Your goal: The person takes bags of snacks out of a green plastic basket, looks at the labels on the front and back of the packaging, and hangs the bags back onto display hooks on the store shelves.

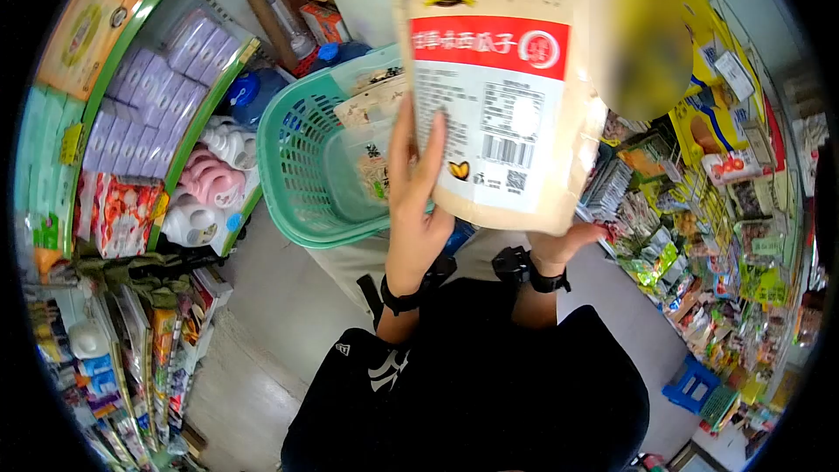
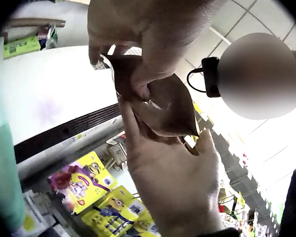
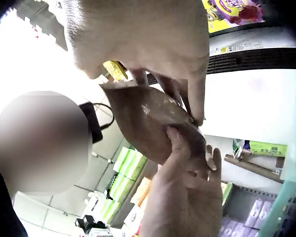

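Note:
A beige bag [image 1: 489, 122] with a red band and white label is held up in front of the body in the head view. My left hand [image 1: 415, 210] grips its lower left edge, with fingers on the label side. In the left wrist view the thumb of my left hand [image 2: 153, 39] presses the underside of the bag [image 2: 167, 108]. My right hand [image 1: 559, 249] supports the lower right from behind, its thumb sticking out sideways. Fingers of my right hand [image 3: 143, 39] extend along the bag [image 3: 143, 118] in the right wrist view, partly hidden by it.
A green basket [image 1: 284, 166] holding packages stands left of the bag. Shelves with purple packs [image 1: 149, 96] are at the far left. Racks of snacks [image 1: 699, 236] line the right side, with a blue stool [image 1: 690, 385] low on the right.

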Available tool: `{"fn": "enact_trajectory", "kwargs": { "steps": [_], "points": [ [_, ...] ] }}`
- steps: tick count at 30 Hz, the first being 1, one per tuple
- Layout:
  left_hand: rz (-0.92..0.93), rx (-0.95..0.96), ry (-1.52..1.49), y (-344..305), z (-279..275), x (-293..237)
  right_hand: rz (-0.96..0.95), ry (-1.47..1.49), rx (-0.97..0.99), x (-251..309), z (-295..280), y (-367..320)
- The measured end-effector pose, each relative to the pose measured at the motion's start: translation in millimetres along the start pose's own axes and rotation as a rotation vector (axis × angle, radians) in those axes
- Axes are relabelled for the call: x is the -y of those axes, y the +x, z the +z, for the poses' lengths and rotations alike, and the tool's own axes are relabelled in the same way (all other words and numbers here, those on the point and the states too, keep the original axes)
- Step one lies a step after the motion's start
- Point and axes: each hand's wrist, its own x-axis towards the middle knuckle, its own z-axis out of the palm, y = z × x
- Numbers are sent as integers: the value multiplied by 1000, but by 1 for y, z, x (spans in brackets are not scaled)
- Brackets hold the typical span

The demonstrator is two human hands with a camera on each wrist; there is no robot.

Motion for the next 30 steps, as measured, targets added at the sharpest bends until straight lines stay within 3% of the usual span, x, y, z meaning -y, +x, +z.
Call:
{"fn": "enact_trajectory", "kwargs": {
  "steps": [1,5,7,9,11,13,15,16,19,20,21,25,27,30],
  "points": [
    [-33,61,-123,-2,2,1,-37,118,146,9,-5,6],
    [-205,122,-648,-7,8,-5,-464,-71,406,26,0,38],
    [-460,87,-814,-29,20,9,-451,-166,396,34,1,37],
    [-503,106,-527,-43,23,16,-362,-168,70,32,9,37],
    [-456,53,-667,-67,40,41,-360,-197,-89,32,15,50],
    [-607,17,-943,-81,52,65,-243,-287,-129,29,10,50],
    [-688,43,-1176,-66,44,53,-64,-205,13,20,1,43],
    [-675,-31,-1247,-60,43,45,6,-147,73,18,-2,40],
    [-581,-89,-1392,-49,36,34,-20,-33,240,17,2,39],
    [-719,-158,-1295,-46,37,34,-20,-20,216,19,5,39],
    [-698,-42,-1185,-52,36,45,-20,-7,194,20,9,39],
    [-658,-153,-825,-35,30,31,-33,21,77,30,15,39],
    [-594,-149,-819,-21,31,27,-26,93,50,32,13,41],
    [-471,110,-782,4,22,13,-130,16,3,34,-2,51]
  ]
}}
